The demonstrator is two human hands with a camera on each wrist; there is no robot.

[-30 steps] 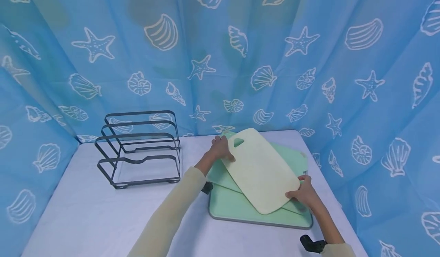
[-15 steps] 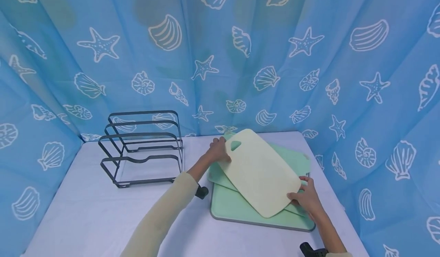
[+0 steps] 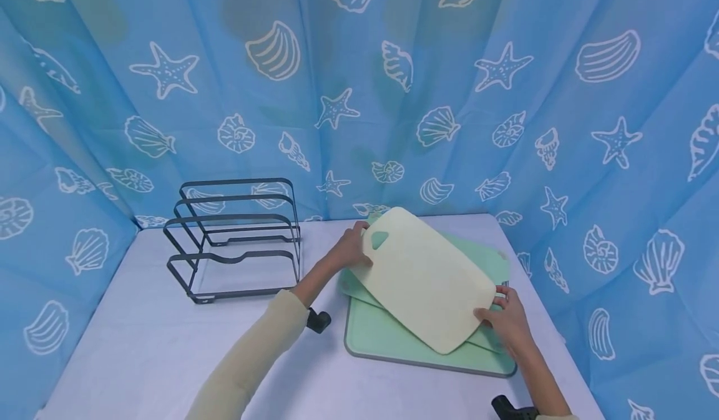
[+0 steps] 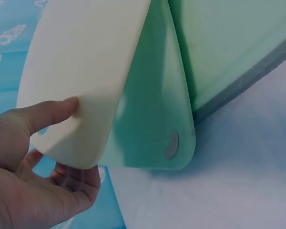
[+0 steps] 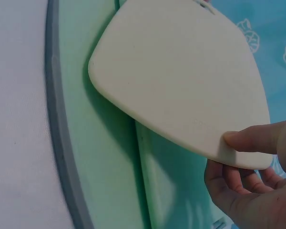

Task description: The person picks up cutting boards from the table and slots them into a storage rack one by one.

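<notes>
While outside rack point(image 3: 227, 260), cream board point(image 3: 429, 283)

In the head view, the cream board point(image 3: 429, 283) hides much of the upper green board point(image 3: 485, 253), and a grey mark point(image 3: 505, 283) beside the right hand point(image 3: 510, 323) is too small to read. The left wrist view cuts off the cream board at the top and the left hand point(image 4: 35, 191) at the left edge.

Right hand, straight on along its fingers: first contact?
The cream board pinched in the right hand, probably its near edge. The upper green board beneath might come next; the gap is unclear.
</notes>
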